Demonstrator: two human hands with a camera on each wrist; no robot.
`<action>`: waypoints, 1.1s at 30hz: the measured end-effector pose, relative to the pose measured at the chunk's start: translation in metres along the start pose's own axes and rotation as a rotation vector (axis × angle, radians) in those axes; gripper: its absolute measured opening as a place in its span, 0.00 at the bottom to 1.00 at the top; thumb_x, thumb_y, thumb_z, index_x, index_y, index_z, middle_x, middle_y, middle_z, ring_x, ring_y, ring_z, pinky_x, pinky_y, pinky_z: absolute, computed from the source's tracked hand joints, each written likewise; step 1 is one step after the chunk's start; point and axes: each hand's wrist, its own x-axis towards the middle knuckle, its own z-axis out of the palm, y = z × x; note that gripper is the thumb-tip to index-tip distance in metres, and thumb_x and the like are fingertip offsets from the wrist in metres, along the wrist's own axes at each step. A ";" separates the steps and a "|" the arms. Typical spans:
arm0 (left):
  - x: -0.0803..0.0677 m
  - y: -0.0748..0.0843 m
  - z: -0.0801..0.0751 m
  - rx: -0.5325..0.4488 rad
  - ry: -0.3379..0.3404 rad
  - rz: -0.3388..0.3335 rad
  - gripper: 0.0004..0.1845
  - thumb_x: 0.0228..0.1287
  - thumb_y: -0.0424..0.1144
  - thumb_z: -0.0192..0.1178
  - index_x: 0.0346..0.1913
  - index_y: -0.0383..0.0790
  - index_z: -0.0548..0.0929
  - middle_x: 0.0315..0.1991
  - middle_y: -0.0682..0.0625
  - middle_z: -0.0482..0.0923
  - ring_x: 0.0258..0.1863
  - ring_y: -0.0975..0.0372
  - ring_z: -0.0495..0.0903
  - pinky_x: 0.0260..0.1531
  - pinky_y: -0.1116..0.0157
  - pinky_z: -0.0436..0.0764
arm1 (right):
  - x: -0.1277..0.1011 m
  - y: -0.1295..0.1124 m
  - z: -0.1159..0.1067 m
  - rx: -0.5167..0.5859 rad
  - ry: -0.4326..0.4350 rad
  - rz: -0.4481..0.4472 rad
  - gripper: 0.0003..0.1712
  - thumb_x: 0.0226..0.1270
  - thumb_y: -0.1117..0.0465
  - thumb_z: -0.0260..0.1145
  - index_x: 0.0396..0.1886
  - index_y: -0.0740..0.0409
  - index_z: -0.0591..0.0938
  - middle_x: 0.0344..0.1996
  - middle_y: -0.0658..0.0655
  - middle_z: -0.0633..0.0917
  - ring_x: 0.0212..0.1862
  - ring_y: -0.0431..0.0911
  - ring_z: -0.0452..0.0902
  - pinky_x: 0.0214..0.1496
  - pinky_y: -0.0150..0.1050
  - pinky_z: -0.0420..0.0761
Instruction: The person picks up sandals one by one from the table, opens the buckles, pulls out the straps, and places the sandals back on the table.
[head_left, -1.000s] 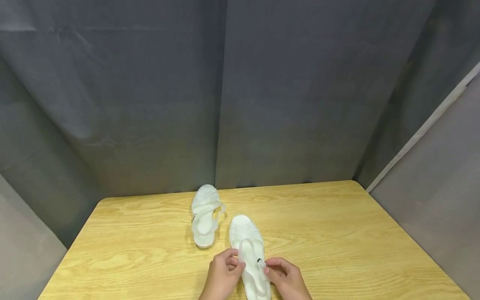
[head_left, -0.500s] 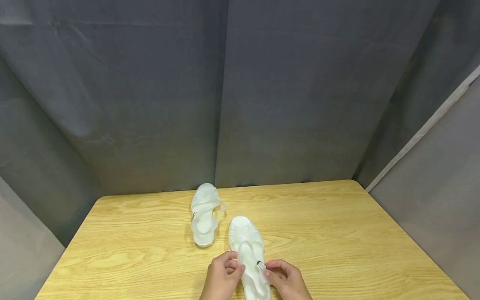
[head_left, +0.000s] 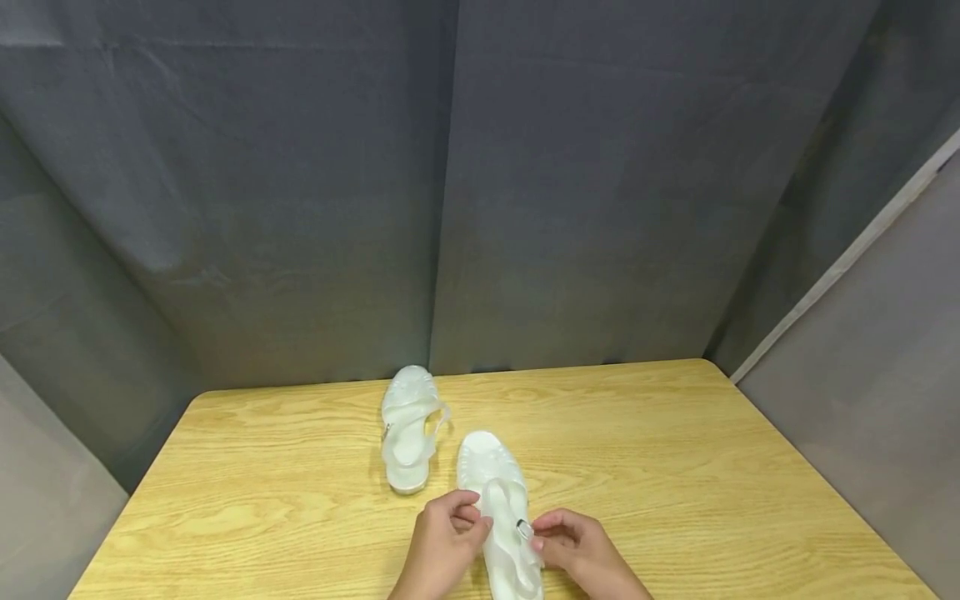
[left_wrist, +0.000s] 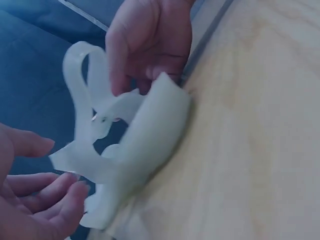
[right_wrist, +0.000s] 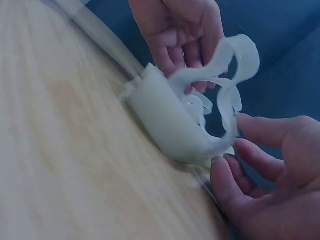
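- A left hand (head_left: 442, 542) bares a gap between its spread index finger and thumb at the near sandal's white strap (left_wrist: 79, 100); the index fingertip stands clear of it, the lower fingertips close against its end, and whether they touch cannot be told.
- The right hand (head_left: 581, 548) pinches the buckle strap (right_wrist: 229, 110) between thumb and fingers, just beside a silver buckle (head_left: 523, 528).
- In the past second, the right hand has edged outward from the buckle, the left has slid slightly forward, and the strap by the left hand has leaned toward the buckle side.
- The shift suggests the left grip is loosening while the right side stays under control; the work appears centred on the straps, with the sandal itself merely steadied. Whether the buckle is fastened cannot be made out.
- The near sandal (head_left: 480, 462) rests sole down on the table between the hands, toe pointing away from the person, heel end running to the bottom of the head view.
- Ahead and to the left, a matching far sandal (head_left: 408, 392) lies apart, looking unmoved on the wood-grain table (head_left: 675, 467) before a dark grey curtain (head_left: 585, 183).
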 end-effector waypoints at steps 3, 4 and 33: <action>0.001 0.007 0.000 0.057 0.042 0.043 0.19 0.54 0.36 0.66 0.48 0.30 0.79 0.34 0.49 0.77 0.33 0.64 0.76 0.31 0.72 0.77 | 0.003 0.001 -0.007 0.016 -0.020 0.010 0.23 0.63 0.58 0.65 0.49 0.72 0.74 0.40 0.56 0.83 0.42 0.45 0.78 0.42 0.36 0.80; 0.002 0.010 0.001 0.066 0.050 0.058 0.19 0.54 0.36 0.67 0.48 0.31 0.79 0.35 0.49 0.78 0.32 0.64 0.75 0.31 0.72 0.76 | 0.003 0.001 -0.010 0.021 -0.029 0.016 0.23 0.63 0.58 0.65 0.49 0.73 0.74 0.39 0.56 0.82 0.42 0.45 0.78 0.42 0.36 0.80; 0.007 0.016 0.019 0.485 -0.282 0.221 0.12 0.58 0.42 0.64 0.43 0.39 0.85 0.30 0.55 0.80 0.30 0.68 0.77 0.29 0.70 0.77 | 0.005 0.004 -0.020 -0.029 -0.235 0.036 0.13 0.63 0.57 0.65 0.36 0.64 0.77 0.25 0.53 0.80 0.28 0.42 0.75 0.23 0.31 0.76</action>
